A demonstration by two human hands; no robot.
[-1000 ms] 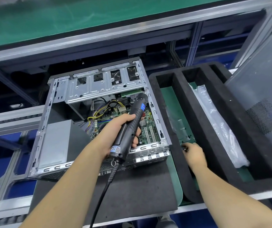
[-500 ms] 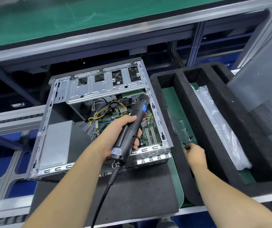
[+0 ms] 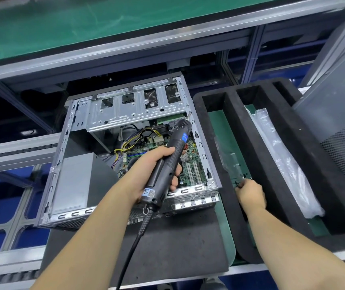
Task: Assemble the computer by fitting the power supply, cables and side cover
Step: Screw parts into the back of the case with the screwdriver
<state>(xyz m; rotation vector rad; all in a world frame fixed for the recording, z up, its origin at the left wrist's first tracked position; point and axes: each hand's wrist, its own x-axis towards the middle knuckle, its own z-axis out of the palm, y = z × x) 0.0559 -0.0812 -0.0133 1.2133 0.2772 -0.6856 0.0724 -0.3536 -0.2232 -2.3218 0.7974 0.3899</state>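
Lying open on a dark mat [image 3: 167, 248], the computer case [image 3: 125, 155] shows its power supply [image 3: 73, 183] at near left. Right of it sits a black foam tray [image 3: 276, 164]. The left hand [image 3: 146, 174] grips an electric screwdriver [image 3: 167, 162] over the motherboard [image 3: 188, 164]; the right hand [image 3: 250, 194] pinches small screws [image 3: 243, 178] in the tray.

You have one open case [image 3: 79, 185] in front of you, with one power supply [image 3: 73, 181] and one board [image 3: 190, 164] in it. Your left grip [image 3: 157, 170] holds one screwdriver [image 3: 167, 162]. Under your right grip [image 3: 250, 193] sits one foam tray [image 3: 271, 153] with three slots showing. Two clear bags lie in it: one flat bag [image 3: 228, 158] just beyond that grip, one long bag [image 3: 282, 164] to its right.
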